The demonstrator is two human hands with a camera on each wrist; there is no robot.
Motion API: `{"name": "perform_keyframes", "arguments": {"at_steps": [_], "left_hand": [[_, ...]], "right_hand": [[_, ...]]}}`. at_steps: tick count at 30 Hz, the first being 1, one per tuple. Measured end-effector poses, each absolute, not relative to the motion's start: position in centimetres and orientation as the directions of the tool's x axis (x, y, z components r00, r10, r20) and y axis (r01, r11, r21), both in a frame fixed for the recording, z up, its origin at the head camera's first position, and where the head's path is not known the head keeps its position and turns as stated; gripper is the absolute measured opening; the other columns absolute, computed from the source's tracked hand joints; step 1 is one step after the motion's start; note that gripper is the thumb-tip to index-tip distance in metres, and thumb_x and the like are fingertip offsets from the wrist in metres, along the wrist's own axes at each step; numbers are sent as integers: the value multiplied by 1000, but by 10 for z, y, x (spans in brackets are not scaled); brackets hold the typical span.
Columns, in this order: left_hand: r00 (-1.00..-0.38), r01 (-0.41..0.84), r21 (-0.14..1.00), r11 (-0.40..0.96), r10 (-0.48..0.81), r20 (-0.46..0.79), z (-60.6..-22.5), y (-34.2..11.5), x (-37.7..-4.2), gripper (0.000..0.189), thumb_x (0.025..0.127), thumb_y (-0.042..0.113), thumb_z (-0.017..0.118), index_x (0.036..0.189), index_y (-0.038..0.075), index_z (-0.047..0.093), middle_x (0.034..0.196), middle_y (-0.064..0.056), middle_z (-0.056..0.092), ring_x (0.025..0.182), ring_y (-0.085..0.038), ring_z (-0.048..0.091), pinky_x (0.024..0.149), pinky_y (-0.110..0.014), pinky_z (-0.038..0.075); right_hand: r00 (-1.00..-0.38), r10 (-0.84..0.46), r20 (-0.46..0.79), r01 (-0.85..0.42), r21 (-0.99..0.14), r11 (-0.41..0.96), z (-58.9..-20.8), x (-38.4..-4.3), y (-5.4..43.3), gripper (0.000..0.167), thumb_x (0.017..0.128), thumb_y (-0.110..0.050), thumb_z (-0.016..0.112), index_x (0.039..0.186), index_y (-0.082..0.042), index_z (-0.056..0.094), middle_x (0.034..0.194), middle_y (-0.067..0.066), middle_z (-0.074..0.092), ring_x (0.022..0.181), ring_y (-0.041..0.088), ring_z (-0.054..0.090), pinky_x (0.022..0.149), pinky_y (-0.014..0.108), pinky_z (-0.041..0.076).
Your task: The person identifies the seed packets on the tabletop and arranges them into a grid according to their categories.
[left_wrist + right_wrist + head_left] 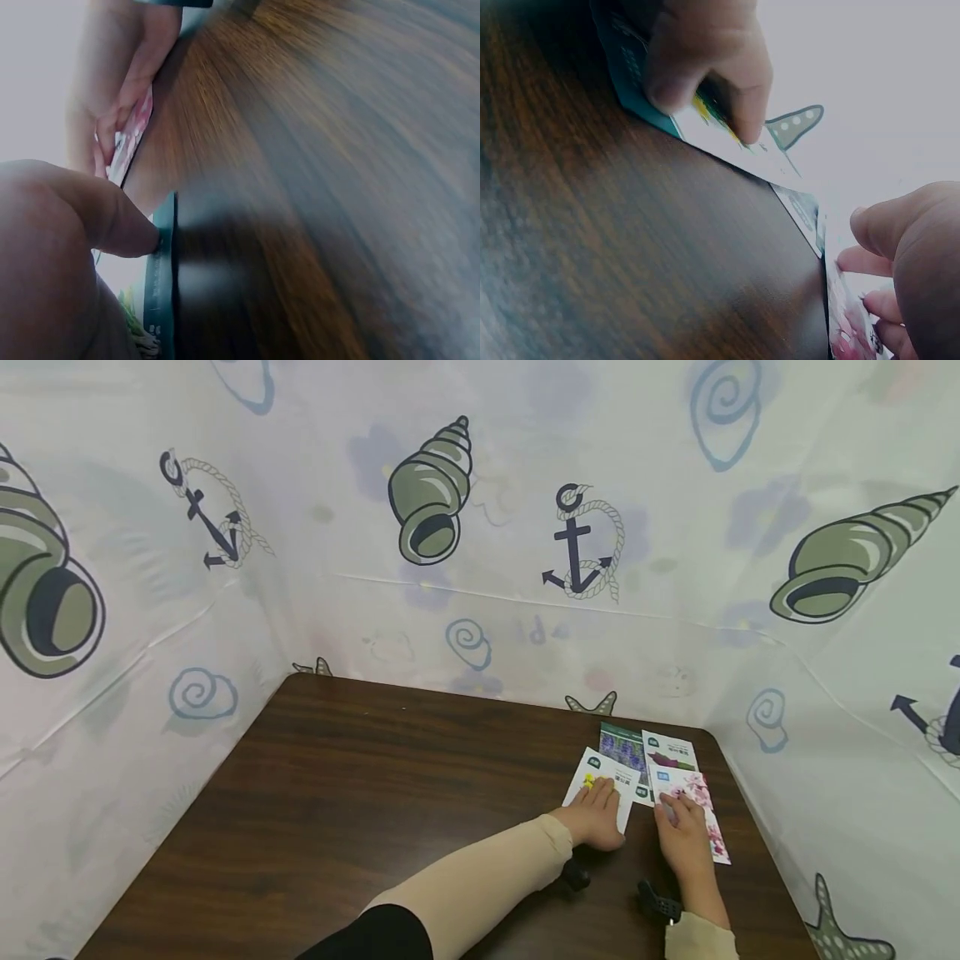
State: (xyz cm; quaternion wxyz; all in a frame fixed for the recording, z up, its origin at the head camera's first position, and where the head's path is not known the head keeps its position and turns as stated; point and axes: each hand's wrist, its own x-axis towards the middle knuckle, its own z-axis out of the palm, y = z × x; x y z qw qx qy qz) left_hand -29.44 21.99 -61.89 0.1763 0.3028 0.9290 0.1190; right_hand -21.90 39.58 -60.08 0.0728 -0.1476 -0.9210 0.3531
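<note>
Seen from my remote station through the head camera, a person's two hands rest on a small group of printed flower packets at the far right of a dark wood-grain table [337, 793]. The left hand [597, 818] lies flat with its fingers straight upon a white packet with yellow flowers [594, 762]; my left wrist view shows the thumb touching that packet's dark green edge. The right hand [686, 842], its fingers relaxed and slightly bent, rests on a packet with pink blossoms [703, 787], and I see no pinch in the right wrist view, where the thumb stands apart from the fingers.

Behind them lie a green packet with purple flowers [619, 745], partly covered by the yellow-flowered one, and a white packet with a magenta flower [671, 748], whose near end meets the pink-blossom packet. From my seat I make out beige sleeves [487, 877] on both forearms, black cloth [375, 935] above the left one, and a black wrist device [660, 903] at the right wrist. Pale sheeting [517, 635] printed with shells, anchors and starfish encloses the table on the sides in view.
</note>
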Motion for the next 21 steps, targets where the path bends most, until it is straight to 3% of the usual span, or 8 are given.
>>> {"name": "perform_keyframes", "arguments": {"at_steps": [11,21], "left_hand": [[-755,514,330,792,600,-265,-618,198,-298,92,106,58,54,178,26,8,185,9,-8,171,-8,-9,139,-37,1],[-770,468,364,805,574,-278,-598,166,-302,86,109,55,51,178,26,7,185,10,-8,171,-8,-10,140,-38,0]], "right_hand": [[-951,309,25,215,-664,716,-601,-221,396,51,115,-29,52,156,1,53,172,36,26,160,58,26,130,71,22],[-948,315,-43,263,-661,702,-599,-218,397,55,116,-34,50,160,-2,50,175,33,21,161,59,23,130,73,21]]}}
